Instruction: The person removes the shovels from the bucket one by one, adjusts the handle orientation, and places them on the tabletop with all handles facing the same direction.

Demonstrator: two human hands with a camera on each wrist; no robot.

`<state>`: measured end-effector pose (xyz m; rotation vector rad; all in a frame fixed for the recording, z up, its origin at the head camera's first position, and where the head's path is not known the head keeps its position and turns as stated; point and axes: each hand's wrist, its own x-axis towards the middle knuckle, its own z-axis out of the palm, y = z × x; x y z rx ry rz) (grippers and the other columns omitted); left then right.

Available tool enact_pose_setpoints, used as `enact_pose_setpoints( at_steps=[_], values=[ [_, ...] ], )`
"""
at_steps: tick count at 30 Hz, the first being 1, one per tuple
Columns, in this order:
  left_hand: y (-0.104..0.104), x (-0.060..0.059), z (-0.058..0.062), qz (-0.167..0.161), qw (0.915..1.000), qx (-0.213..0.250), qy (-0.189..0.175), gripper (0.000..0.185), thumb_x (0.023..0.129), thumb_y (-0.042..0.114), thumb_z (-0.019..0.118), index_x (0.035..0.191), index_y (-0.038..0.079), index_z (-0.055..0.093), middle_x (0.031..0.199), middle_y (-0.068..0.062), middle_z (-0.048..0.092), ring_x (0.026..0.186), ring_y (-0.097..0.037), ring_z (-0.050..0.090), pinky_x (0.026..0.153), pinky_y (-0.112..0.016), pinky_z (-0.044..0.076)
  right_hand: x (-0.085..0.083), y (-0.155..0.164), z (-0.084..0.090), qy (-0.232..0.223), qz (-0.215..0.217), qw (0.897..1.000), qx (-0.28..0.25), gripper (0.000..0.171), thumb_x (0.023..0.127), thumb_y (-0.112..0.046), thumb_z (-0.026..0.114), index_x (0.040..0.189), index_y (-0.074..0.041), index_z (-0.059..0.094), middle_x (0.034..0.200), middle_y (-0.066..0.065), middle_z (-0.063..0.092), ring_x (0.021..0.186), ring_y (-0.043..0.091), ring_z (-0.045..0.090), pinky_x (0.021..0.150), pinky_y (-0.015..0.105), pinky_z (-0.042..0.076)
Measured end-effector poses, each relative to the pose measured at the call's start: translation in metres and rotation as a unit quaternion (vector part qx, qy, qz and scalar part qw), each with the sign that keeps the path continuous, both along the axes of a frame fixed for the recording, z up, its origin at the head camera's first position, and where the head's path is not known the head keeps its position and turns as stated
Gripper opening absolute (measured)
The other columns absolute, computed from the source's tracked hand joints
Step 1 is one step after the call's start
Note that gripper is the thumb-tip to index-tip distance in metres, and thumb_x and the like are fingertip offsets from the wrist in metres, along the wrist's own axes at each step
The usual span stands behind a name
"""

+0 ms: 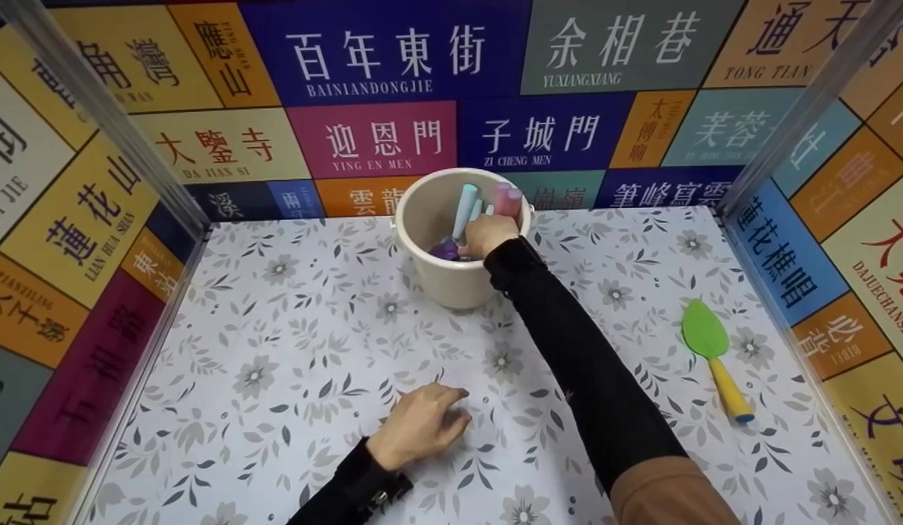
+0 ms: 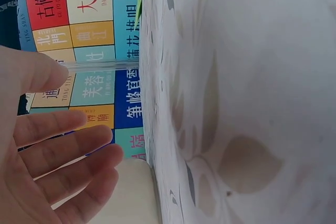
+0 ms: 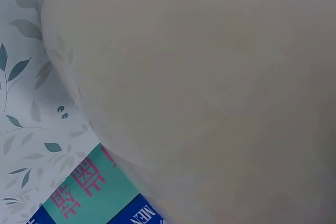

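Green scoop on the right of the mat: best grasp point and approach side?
Grip the green scoop by its yellow handle, probably from above with fingers across its width. It lies flat on the floral mat, the handle pointing toward the person, narrow and rounded, while the blade is broad and thin. The right hand is in the bucket; the left hand rests on the mat.

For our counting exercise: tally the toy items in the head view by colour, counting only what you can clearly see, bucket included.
Cream bucket: 1
Light blue handle in bucket: 1
Pink handle in bucket: 1
Purple piece in bucket: 1
Green trowel with yellow handle, on table: 1
Total: 5
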<state>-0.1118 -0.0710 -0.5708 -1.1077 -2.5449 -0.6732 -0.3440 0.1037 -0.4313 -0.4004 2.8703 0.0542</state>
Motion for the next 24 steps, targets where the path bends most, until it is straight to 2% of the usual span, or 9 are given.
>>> enact_pose_setpoints(
  at_steps=[5, 13, 16, 19, 22, 24],
  values=[
    [0.001, 0.0, 0.0, -0.003, 1.0, -0.007, 0.0, 0.028, 0.089, 0.021, 0.078, 0.112, 0.005, 0.074, 0.097, -0.006, 0.08, 0.084, -0.019, 0.074, 0.078, -0.031, 0.063, 0.004, -0.003, 0.012, 0.033, 0.032, 0.998, 0.03, 0.048, 0.102, -0.04, 0.066, 0.125, 0.001, 0.072, 0.13, 0.023, 0.071, 0.117, 0.042, 0.069, 0.1, 0.052, 0.057],
    [-0.002, 0.001, -0.001, 0.009, 0.9999, -0.011, 0.007, 0.029, 0.089, 0.022, 0.079, 0.113, 0.006, 0.074, 0.096, -0.005, 0.079, 0.083, -0.018, 0.074, 0.075, -0.031, 0.062, 0.014, -0.002, 0.034, 0.084, 0.078, 0.99, 0.084, 0.046, 0.102, -0.039, 0.06, 0.127, -0.003, 0.074, 0.131, 0.019, 0.071, 0.122, 0.037, 0.065, 0.108, 0.048, 0.048],
    [-0.004, 0.002, -0.003, 0.018, 0.9997, -0.014, -0.002, 0.028, 0.09, 0.023, 0.078, 0.113, 0.007, 0.074, 0.097, -0.005, 0.079, 0.084, -0.018, 0.074, 0.075, -0.031, 0.062, 0.021, 0.005, 0.04, 0.109, 0.098, 0.986, 0.083, 0.049, 0.106, -0.042, 0.054, 0.124, -0.002, 0.075, 0.129, 0.02, 0.07, 0.122, 0.038, 0.063, 0.11, 0.049, 0.047],
    [-0.007, 0.003, -0.004, 0.022, 0.9995, -0.011, -0.022, 0.028, 0.092, 0.022, 0.077, 0.114, 0.006, 0.074, 0.1, -0.006, 0.079, 0.086, -0.019, 0.074, 0.077, -0.032, 0.063, 0.029, 0.016, 0.044, 0.136, 0.114, 0.982, 0.071, 0.042, 0.106, -0.036, 0.055, 0.118, -0.001, 0.076, 0.125, 0.019, 0.069, 0.12, 0.038, 0.062, 0.106, 0.049, 0.049],
    [-0.011, 0.004, -0.003, 0.026, 0.9988, -0.007, -0.04, 0.029, 0.093, 0.022, 0.076, 0.116, 0.006, 0.074, 0.103, -0.007, 0.079, 0.089, -0.02, 0.075, 0.079, -0.033, 0.063, 0.036, 0.031, 0.045, 0.157, 0.118, 0.979, 0.056, 0.031, 0.104, -0.025, 0.06, 0.116, 0.0, 0.075, 0.124, 0.019, 0.068, 0.118, 0.039, 0.061, 0.099, 0.049, 0.051],
    [-0.014, 0.004, -0.002, 0.03, 0.9985, -0.001, -0.046, 0.03, 0.092, 0.022, 0.077, 0.117, 0.006, 0.074, 0.104, -0.008, 0.079, 0.09, -0.021, 0.075, 0.08, -0.035, 0.064, 0.039, 0.043, 0.045, 0.169, 0.112, 0.978, 0.04, 0.03, 0.101, -0.019, 0.064, 0.121, 0.001, 0.073, 0.127, 0.021, 0.067, 0.118, 0.04, 0.061, 0.096, 0.05, 0.051]
  ],
)
